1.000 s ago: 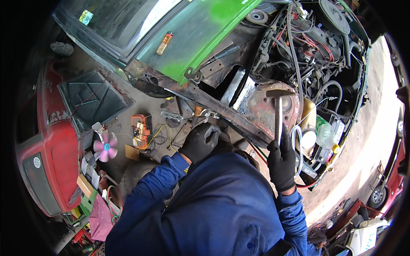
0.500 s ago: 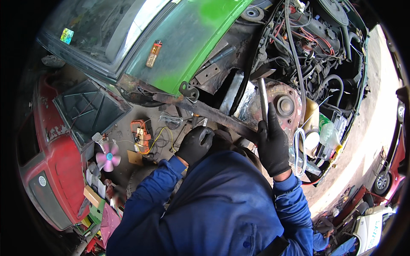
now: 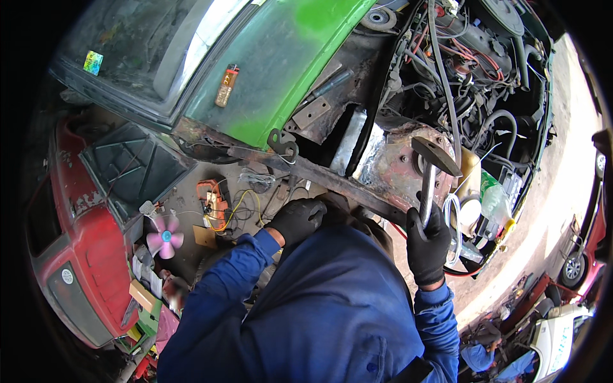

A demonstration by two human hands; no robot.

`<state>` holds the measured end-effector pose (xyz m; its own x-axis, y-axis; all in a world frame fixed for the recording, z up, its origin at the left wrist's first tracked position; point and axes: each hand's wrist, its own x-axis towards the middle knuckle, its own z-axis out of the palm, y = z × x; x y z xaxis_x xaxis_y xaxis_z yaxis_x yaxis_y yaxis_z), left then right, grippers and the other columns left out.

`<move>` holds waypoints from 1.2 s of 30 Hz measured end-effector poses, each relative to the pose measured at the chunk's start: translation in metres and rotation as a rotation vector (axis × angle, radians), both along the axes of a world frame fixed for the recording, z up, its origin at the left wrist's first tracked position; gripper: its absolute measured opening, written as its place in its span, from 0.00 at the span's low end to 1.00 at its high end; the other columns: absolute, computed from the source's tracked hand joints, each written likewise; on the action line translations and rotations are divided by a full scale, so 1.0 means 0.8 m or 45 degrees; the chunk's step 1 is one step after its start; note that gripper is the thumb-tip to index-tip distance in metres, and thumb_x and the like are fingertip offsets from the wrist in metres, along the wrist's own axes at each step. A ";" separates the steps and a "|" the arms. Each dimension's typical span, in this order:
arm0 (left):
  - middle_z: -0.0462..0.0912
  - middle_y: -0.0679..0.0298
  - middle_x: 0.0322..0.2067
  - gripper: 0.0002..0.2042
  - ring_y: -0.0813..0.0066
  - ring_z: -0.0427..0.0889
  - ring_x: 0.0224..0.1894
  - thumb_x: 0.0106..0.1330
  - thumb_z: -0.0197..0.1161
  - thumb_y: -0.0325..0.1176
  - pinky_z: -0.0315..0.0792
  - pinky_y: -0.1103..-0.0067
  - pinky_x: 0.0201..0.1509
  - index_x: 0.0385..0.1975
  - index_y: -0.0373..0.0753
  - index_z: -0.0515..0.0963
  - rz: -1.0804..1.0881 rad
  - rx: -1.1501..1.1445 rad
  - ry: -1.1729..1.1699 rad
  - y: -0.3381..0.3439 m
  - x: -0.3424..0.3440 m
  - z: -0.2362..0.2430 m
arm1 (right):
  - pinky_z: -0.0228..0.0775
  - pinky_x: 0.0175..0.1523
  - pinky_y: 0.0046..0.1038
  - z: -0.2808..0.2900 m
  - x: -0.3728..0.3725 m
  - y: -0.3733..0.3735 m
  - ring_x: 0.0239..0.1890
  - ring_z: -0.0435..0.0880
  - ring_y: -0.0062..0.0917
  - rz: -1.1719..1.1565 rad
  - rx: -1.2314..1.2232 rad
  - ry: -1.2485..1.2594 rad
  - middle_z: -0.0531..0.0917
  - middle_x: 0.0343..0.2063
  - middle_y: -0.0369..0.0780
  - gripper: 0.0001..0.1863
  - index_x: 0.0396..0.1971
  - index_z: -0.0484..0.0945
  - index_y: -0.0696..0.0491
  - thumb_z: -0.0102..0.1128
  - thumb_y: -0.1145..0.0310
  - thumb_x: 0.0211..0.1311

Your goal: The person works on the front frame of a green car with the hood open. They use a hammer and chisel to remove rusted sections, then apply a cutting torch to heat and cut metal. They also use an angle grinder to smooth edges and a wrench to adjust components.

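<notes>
My right hand (image 3: pixel 429 252), in a black glove, grips a hammer (image 3: pixel 427 191) by its metal handle. The hammer's dark head is up, over the rusty strut mount (image 3: pixel 403 150) of the engine bay. My left hand (image 3: pixel 297 221), also gloved, is curled in front of my body, below the rusty metal rail (image 3: pixel 313 171); whether anything is inside its fingers is hidden. A bright bare-metal strip (image 3: pixel 349 142) lies beyond the rail. A metal bracket with holes (image 3: pixel 283 145) stands at the corner of the green panel (image 3: pixel 262 83).
A lighter (image 3: pixel 227 85) lies on the green panel. Hoses and red wires fill the engine bay (image 3: pixel 472 70), with a plastic bottle (image 3: pixel 495 199) at its edge. Left are an orange machine (image 3: pixel 212 201) with cables, a pink fan (image 3: pixel 165 236) and a red car body (image 3: pixel 96 255). Another person (image 3: pixel 479 354) is at lower right.
My right hand has moved right and a little nearer to me, and the hammer's head has swung right and down over the mount. My left hand has shifted slightly right.
</notes>
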<state>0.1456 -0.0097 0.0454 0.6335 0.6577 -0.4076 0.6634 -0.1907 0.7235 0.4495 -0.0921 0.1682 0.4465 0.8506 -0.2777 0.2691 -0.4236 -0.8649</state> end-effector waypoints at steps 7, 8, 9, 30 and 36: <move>0.89 0.50 0.43 0.08 0.45 0.87 0.48 0.73 0.65 0.31 0.81 0.59 0.54 0.46 0.38 0.84 0.019 0.058 -0.108 -0.011 0.005 0.012 | 0.81 0.50 0.34 -0.049 0.015 -0.048 0.41 0.89 0.31 -0.136 0.192 -0.328 0.90 0.43 0.46 0.14 0.54 0.84 0.62 0.70 0.77 0.72; 0.88 0.50 0.43 0.07 0.45 0.88 0.48 0.72 0.65 0.30 0.81 0.59 0.54 0.46 0.37 0.84 0.041 0.055 -0.109 -0.012 0.006 0.013 | 0.81 0.51 0.35 -0.059 0.014 -0.054 0.42 0.89 0.33 -0.176 0.205 -0.287 0.90 0.43 0.47 0.14 0.54 0.84 0.62 0.70 0.77 0.72; 0.88 0.50 0.42 0.07 0.45 0.88 0.48 0.72 0.65 0.29 0.81 0.60 0.54 0.46 0.37 0.84 0.063 0.069 -0.124 -0.012 0.008 0.012 | 0.80 0.55 0.32 -0.070 0.016 -0.056 0.47 0.88 0.29 -0.099 0.218 -0.351 0.88 0.48 0.45 0.16 0.59 0.81 0.63 0.67 0.78 0.74; 0.89 0.51 0.58 0.17 0.49 0.87 0.62 0.77 0.54 0.40 0.75 0.57 0.70 0.56 0.45 0.88 -0.917 -0.022 0.366 -0.212 0.009 -0.191 | 0.74 0.58 0.43 -0.109 0.027 -0.055 0.50 0.85 0.45 0.000 0.523 -0.785 0.86 0.47 0.48 0.13 0.55 0.83 0.59 0.66 0.70 0.77; 0.90 0.52 0.56 0.19 0.49 0.88 0.60 0.76 0.57 0.40 0.79 0.55 0.66 0.62 0.48 0.87 -0.788 -0.138 0.357 -0.226 -0.004 -0.121 | 0.69 0.51 0.47 -0.113 0.029 -0.051 0.44 0.79 0.48 -0.005 0.549 -0.775 0.82 0.38 0.47 0.10 0.46 0.82 0.56 0.69 0.66 0.75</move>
<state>0.1427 -0.1903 -0.0518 0.7402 0.1553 -0.6542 0.6209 -0.5312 0.5765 0.4725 -0.1330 0.0779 0.4181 0.8261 0.3779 0.7530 -0.0824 -0.6529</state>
